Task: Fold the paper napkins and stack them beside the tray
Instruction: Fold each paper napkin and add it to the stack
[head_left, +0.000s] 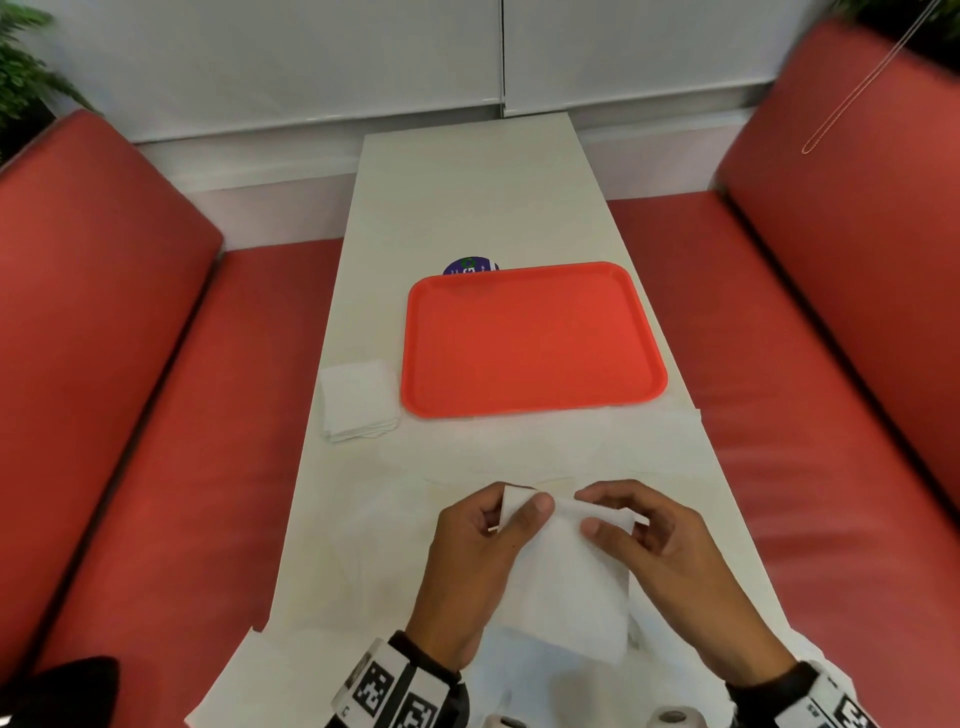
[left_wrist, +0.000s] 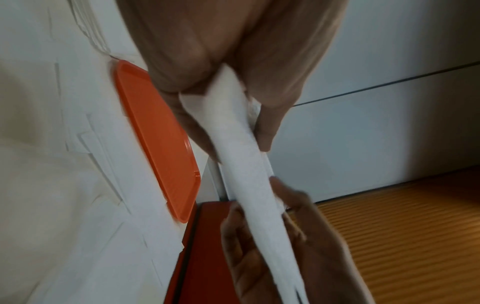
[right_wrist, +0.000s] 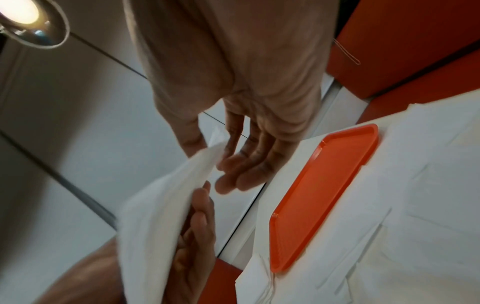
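Observation:
A white paper napkin (head_left: 566, 587) hangs partly folded above the near end of the table, held up by both hands. My left hand (head_left: 519, 512) pinches its upper left corner between thumb and fingers, and the left wrist view shows the napkin (left_wrist: 241, 164) edge-on in that pinch. My right hand (head_left: 587, 512) pinches the upper right corner; in the right wrist view its thumb and forefinger close on the napkin (right_wrist: 155, 205). An orange tray (head_left: 530, 338) lies mid-table. A small stack of folded napkins (head_left: 358, 400) sits just left of the tray.
Several unfolded white napkins (right_wrist: 428, 185) lie flat on the white table (head_left: 467, 182) near the tray. A round blue sticker (head_left: 470, 266) peeks out behind the tray. Red booth seats (head_left: 156, 415) flank the table on both sides.

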